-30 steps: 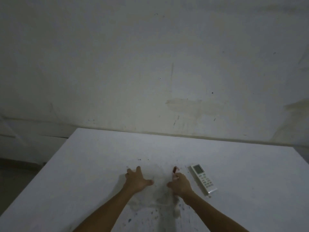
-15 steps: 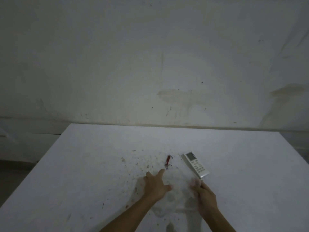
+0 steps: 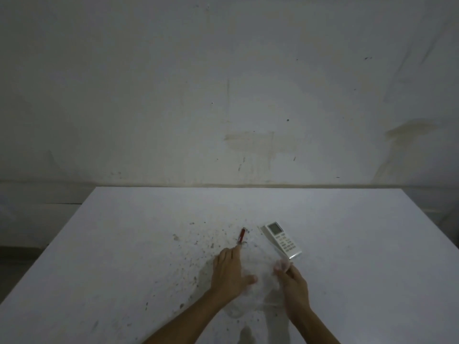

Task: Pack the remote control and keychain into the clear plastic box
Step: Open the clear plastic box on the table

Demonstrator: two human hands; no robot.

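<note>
A clear plastic box (image 3: 262, 279), faint and hard to make out, lies on the white table (image 3: 124, 244) between my hands. My left hand (image 3: 229, 271) lies flat at its left side, fingers stretched out and thumb against the box; the index fingertip reaches the ring of the red keychain (image 3: 242, 235). My right hand (image 3: 294, 283) grips the box's right edge, with a bit of clear plastic sticking up from its fingers. The white remote control (image 3: 283, 240) lies face up just beyond my right hand, apart from the box.
Dark specks and stains dot the table around the box and to its left. A stained pale wall (image 3: 228, 95) rises behind the table's far edge. The table's left edge (image 3: 47, 247) drops off to a dark floor.
My right hand has left the keychain, which now lies on the table, and taken the box's right edge. My left hand has shifted beside the box, its fingers now reaching the keychain.
</note>
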